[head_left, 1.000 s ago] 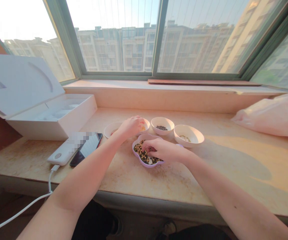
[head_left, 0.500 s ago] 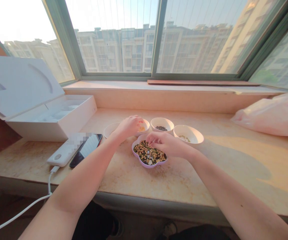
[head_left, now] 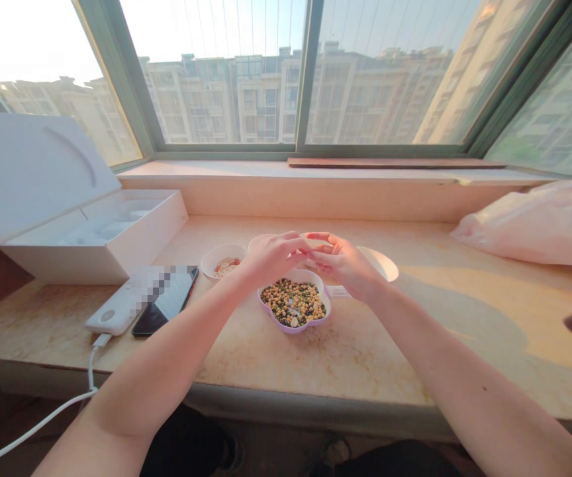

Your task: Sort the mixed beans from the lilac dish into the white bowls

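Observation:
My left hand (head_left: 280,254) and my right hand (head_left: 339,262) meet at the fingertips just behind and above a lilac flower-shaped dish (head_left: 297,329). In that dish lies a mix of tan and dark green beans (head_left: 293,299) with a few pale pieces. The fingers of my left hand are drawn together; anything in them is too small to make out. My right hand has its fingers stretched out and apart, the palm facing left. A white bowl (head_left: 208,262) with reddish and pale slices stands left of my left hand. Other white bowls are mostly hidden behind my hands, one bowl rim (head_left: 385,264) showing at right.
On the left stand an open white box (head_left: 142,242), a white power bank (head_left: 113,311) with a cable (head_left: 52,405), and a dark phone (head_left: 164,305). A pale plastic bag (head_left: 539,222) lies at the right. The countertop (head_left: 365,371) ends at a front edge before me.
My right hand has lifted out of the lilac dish and moved up to my left hand. The left has shifted right from the bowl of yellow grains, so the fingertips now meet.

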{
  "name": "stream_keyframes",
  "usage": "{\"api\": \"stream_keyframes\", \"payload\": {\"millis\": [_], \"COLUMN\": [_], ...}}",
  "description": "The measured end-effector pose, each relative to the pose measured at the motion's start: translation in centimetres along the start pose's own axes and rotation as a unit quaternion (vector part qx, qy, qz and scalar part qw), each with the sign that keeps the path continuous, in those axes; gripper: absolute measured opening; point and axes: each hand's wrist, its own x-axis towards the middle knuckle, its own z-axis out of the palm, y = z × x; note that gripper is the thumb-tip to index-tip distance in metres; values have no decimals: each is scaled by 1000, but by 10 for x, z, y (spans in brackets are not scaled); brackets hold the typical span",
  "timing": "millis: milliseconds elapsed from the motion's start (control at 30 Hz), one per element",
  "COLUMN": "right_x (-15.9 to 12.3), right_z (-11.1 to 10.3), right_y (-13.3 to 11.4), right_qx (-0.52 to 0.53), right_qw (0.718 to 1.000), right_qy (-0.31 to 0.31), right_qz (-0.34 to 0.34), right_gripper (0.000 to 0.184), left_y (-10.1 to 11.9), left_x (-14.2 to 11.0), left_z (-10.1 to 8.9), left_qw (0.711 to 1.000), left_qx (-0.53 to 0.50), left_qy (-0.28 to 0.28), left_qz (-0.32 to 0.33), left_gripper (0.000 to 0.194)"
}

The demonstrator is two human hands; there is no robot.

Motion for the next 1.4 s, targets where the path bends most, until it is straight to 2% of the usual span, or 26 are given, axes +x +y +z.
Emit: {"api": "stream_keyframes", "payload": {"millis": [133, 233, 300, 400, 500, 633, 700, 867, 1100, 1400], "right_x": [-3, -9, -14, -23, -29, -27, -23, -13, -6, -10], "right_z": [2, 5, 9, 15, 21, 28, 31, 30, 31, 31], "right_y": [-2, -7, -11, -15, -15, -11, -9, -1, 5, 6], "right_qx": [14, -102, -248, -404, -454, -478, -474, -443, -436, -422], "right_qw": [1000, 995, 968, 907, 877, 856, 853, 863, 869, 875], "right_qy": [1, 14, 2, -70, -132, -184, -202, -230, -225, -214], "right_qz": [22, 6, -43, -95, -87, -73, -78, -74, -73, -108], "right_gripper": [68, 57, 43, 28, 26, 44, 48, 42, 33, 39], "left_y": [-1, -3, -8, -21, -35, -44, -45, -45, -40, -39], "left_x": [1, 1, 1, 1, 1, 0, 0, 1, 0, -1], "left_z": [1, -1, -3, -3, -2, 0, 1, 1, -1, -2], "left_qw": [999, 997, 994, 985, 973, 966, 963, 964, 965, 967], "left_qx": [30, 58, 79, 120, 141, 124, 117, 104, 112, 114], "left_qy": [3, -12, -23, -39, -50, -92, -111, -123, -119, -113], "left_qz": [-10, -39, -68, -121, -174, -207, -214, -214, -205, -198], "left_gripper": [20, 24, 26, 27, 28, 29, 29, 29, 28, 25]}}
